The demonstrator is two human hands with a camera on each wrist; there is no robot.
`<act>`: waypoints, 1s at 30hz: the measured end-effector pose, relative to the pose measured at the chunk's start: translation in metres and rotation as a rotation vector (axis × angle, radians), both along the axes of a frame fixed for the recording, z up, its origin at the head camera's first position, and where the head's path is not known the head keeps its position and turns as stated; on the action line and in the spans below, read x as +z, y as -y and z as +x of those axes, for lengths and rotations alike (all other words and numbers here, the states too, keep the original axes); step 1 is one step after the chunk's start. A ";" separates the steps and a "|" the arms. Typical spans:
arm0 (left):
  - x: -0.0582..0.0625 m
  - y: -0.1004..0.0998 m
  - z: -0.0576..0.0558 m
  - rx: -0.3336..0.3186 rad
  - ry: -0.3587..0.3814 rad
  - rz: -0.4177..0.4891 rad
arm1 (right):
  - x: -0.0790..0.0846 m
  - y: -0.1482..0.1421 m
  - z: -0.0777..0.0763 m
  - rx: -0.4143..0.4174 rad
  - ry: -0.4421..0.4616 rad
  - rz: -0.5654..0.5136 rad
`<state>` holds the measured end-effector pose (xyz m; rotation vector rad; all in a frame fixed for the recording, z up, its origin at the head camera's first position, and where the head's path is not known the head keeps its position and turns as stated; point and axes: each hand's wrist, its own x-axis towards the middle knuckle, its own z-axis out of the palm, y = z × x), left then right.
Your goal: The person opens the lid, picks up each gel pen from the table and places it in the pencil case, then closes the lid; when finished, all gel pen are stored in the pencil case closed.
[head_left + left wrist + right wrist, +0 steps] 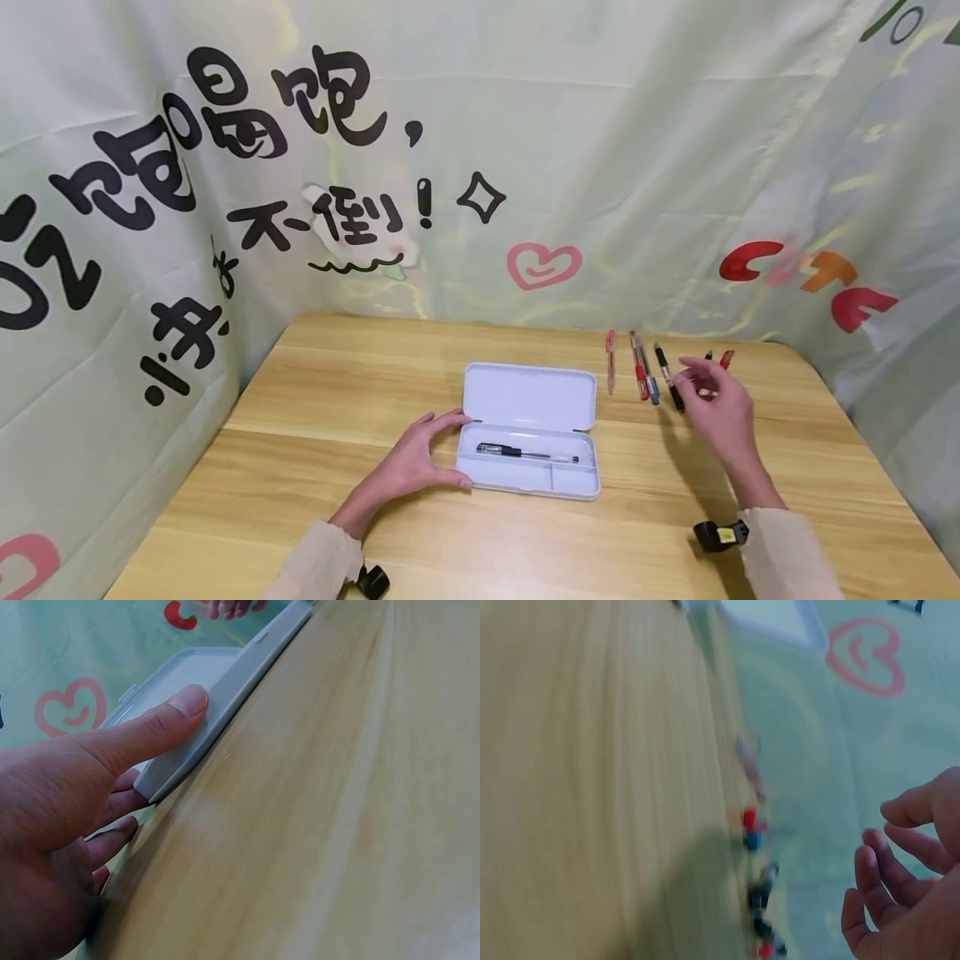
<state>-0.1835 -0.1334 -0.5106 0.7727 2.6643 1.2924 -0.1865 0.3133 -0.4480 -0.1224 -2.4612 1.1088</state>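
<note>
A white pencil case [529, 398] lies with its lid folded back on the wooden table. Inside its long compartment is a black gel pen [511, 452]. My left hand [411, 460] grips the case's left end, thumb at the front corner and fingers toward the hinge side; the left wrist view shows the thumb [161, 724] on the front wall. Over the row of pens at the right hovers my right hand [718, 408], fingers loosely bent. Nothing shows between them in the right wrist view. Nearest to it is a black pen [666, 373].
Left of the black pen lie a pink pen [611, 363], a red pen [640, 367] and a blue-tipped pen [651, 382]. Partly hidden behind the right hand are a red-ended pen [727, 358] and a dark pen tip [708, 356]. A printed curtain [645, 167] hangs behind the table.
</note>
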 end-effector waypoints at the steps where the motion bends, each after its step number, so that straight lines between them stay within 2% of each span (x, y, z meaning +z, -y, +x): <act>1: 0.000 0.000 0.000 0.003 0.000 0.001 | 0.000 -0.007 -0.003 -0.022 0.008 -0.001; 6: 0.001 0.000 -0.001 0.012 0.016 0.006 | -0.009 -0.038 -0.013 -0.109 0.087 0.011; 9: 0.001 -0.001 0.000 0.017 0.031 0.004 | -0.016 -0.052 -0.018 -0.133 0.152 0.022; 18: 0.002 0.001 0.002 0.016 0.033 0.012 | -0.030 -0.073 -0.032 -0.124 0.321 0.032; 23: 0.003 0.002 0.002 0.018 0.026 0.014 | -0.029 -0.077 -0.036 -0.136 0.338 0.075; 30: 0.001 0.000 0.000 -0.002 0.018 0.010 | -0.032 -0.087 -0.033 -0.186 0.337 0.157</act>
